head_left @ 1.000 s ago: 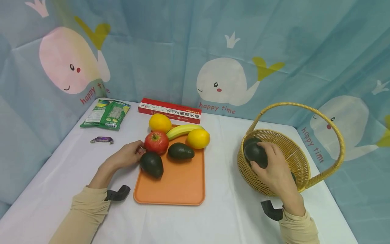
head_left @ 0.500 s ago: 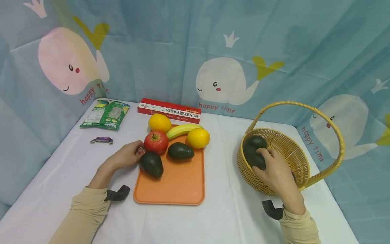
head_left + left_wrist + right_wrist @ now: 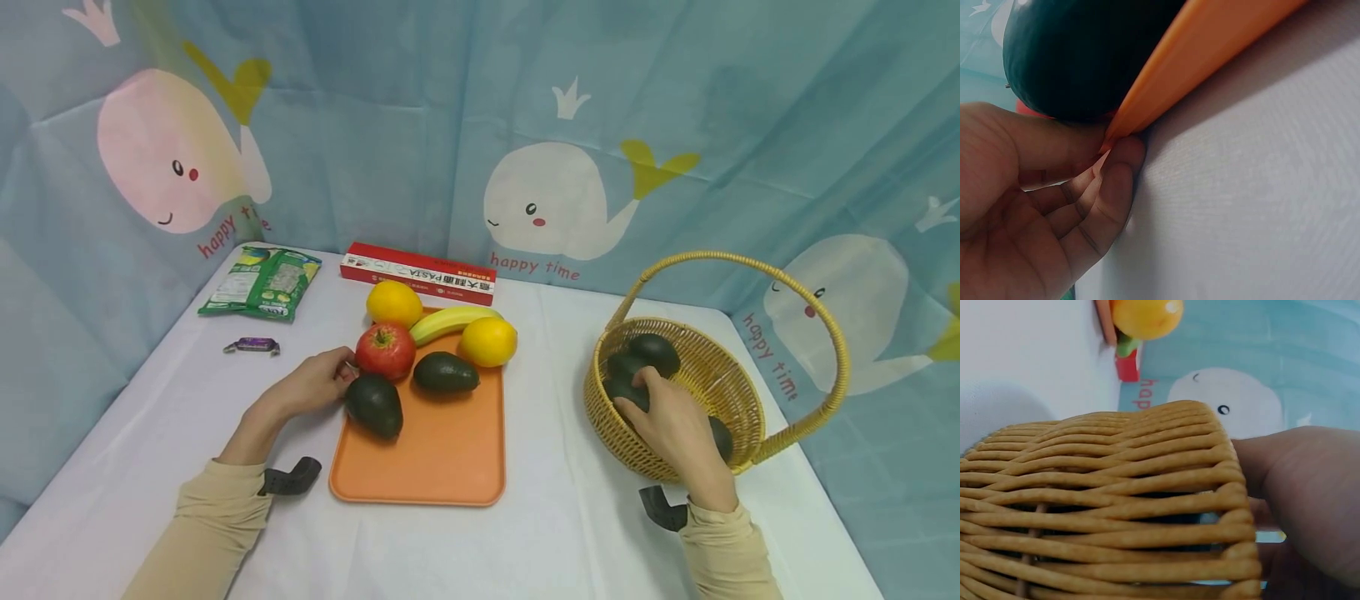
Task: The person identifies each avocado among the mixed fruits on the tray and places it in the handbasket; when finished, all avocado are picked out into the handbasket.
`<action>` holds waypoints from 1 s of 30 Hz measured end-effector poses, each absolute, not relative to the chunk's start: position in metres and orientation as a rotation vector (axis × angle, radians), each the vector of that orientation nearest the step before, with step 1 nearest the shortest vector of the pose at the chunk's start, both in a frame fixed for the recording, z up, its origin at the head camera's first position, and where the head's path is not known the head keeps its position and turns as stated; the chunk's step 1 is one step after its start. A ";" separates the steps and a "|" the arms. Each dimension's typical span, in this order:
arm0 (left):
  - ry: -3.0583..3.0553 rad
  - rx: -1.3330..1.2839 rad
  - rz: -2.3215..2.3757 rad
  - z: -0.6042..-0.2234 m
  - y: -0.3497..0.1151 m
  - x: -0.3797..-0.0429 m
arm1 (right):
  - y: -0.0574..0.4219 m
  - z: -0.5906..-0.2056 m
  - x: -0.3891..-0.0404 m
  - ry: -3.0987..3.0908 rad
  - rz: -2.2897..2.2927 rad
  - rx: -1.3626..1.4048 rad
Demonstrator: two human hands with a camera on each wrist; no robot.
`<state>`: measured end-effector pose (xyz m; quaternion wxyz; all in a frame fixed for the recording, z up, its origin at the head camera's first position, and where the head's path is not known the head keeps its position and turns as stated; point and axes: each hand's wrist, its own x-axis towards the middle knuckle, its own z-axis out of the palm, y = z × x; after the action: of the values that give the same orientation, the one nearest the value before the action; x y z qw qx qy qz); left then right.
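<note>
My left hand (image 3: 315, 382) pinches the left rim of an orange tray (image 3: 420, 479); in the left wrist view the thumb is above the rim and the fingertips beneath it. Right beside that hand, a dark green avocado (image 3: 373, 406) and a red apple (image 3: 385, 350) lie on the tray. My right hand (image 3: 675, 425) reaches down into a wicker basket (image 3: 611, 433), thumb and fingers around an avocado (image 3: 624, 390). Other avocados (image 3: 654, 353) lie inside the basket. In the right wrist view the woven wall (image 3: 1110, 506) hides the fingertips.
Another avocado (image 3: 446, 372), a banana (image 3: 453, 321) and two yellow lemons (image 3: 488, 341) share the tray. Behind stands a red pasta box (image 3: 417, 273). At left lie a green snack bag (image 3: 262, 282) and a purple-wrapped candy (image 3: 252, 344). The basket handle (image 3: 750, 262) arches upright.
My right hand has lowered the avocado deeper into the basket, and more of the other avocados show behind it. The left hand stays at the tray rim.
</note>
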<state>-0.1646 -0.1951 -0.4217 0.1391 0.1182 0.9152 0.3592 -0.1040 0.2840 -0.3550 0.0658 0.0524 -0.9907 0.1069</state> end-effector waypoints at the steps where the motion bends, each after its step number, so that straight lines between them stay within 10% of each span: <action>1: 2.646 0.340 1.038 -0.422 -0.195 -0.165 | 0.284 -0.355 -0.104 -3.003 0.316 0.158; 16: 2.638 0.317 1.034 -0.423 -0.195 -0.164 | 0.258 -0.352 -0.101 -2.848 0.375 0.223; 30: 2.644 0.342 1.022 -0.424 -0.196 -0.167 | 0.151 -0.379 -0.123 -2.533 0.384 0.884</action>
<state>-0.1671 -0.1965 -0.4236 0.1430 0.1184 0.9165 0.3542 -0.1233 0.1514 -0.3792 0.2139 0.3185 -0.9130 0.1385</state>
